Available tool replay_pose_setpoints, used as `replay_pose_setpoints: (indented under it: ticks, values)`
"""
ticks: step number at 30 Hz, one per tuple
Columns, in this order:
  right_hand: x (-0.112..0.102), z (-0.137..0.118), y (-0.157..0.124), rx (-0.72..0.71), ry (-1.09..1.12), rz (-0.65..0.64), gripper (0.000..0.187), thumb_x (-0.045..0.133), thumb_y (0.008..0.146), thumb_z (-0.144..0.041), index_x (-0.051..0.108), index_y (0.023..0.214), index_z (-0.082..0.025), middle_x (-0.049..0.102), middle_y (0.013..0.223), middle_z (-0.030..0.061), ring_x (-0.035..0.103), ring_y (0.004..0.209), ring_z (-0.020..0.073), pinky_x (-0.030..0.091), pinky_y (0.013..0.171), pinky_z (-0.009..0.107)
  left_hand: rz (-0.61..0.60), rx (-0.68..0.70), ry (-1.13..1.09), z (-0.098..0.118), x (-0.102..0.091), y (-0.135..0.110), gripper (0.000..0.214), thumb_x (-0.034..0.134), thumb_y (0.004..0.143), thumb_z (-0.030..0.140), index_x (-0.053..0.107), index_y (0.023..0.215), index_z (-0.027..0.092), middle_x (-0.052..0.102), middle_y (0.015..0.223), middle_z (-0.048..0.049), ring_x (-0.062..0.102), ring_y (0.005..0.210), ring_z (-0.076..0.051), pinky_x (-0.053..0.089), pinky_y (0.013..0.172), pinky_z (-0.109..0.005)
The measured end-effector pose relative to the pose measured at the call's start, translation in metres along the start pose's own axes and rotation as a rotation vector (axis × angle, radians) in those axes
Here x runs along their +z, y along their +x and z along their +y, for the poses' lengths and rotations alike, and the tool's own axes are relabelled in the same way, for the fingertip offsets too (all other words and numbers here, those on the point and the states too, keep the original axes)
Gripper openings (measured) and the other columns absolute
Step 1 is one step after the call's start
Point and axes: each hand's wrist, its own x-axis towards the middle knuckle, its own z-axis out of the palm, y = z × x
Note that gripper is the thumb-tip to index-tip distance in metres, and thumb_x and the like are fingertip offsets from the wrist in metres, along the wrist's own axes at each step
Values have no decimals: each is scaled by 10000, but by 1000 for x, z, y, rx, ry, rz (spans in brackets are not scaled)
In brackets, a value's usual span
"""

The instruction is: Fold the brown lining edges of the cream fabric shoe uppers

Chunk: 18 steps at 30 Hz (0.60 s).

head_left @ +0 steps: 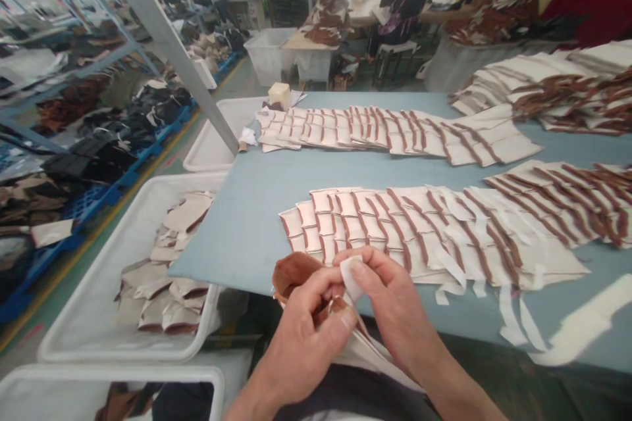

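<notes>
My left hand [311, 332] is closed round a brown and cream fabric piece [296, 270], whose brown side curls up beyond my fingers. Between the thumb and fingers of my right hand [390, 296] is a small white strip [351, 278], pressed close to the edge of that piece. The cream part of the fabric hangs down between my wrists. Just past my hands, a row of overlapping cream pieces with brown edges [365, 220] lies on the blue-grey table [237, 217]. Loose white strips [451, 270] are draped across this row.
A second row of pieces [340, 128] lies farther back, with higher stacks [557, 79] at right. White bins [123, 237] stand left of the table, one holding cream pieces. A metal post [172, 46] rises by the table's far left corner. A person [405, 0] sits at a distant table.
</notes>
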Motion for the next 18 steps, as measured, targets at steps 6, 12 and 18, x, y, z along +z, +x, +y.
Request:
replay_pose_setpoints:
  ticks: [6,12,18]
  values:
    - [-6,7,1,-43,8,76,410,648,956,-569,563,803,-199,476,566,-63,404,491,100,369,489,218,4,-231,-339,-6,-9,-2,459,809,801,524,523,962,203,543,728,45,487,609,-94,385,590,-192]
    - [-7,6,-1,-74,-180,6,403,633,930,-555,604,770,-186,444,555,-61,368,478,99,336,453,218,11,-364,-286,-14,-11,2,567,879,658,613,594,754,132,518,648,32,405,574,-79,331,568,-199]
    - [-20,-9,0,-134,-412,-89,250,585,953,-359,680,794,-191,637,651,-17,565,572,130,440,527,217,15,-251,-147,-12,-17,11,537,754,796,638,660,740,113,479,608,37,346,568,-85,264,553,-214]
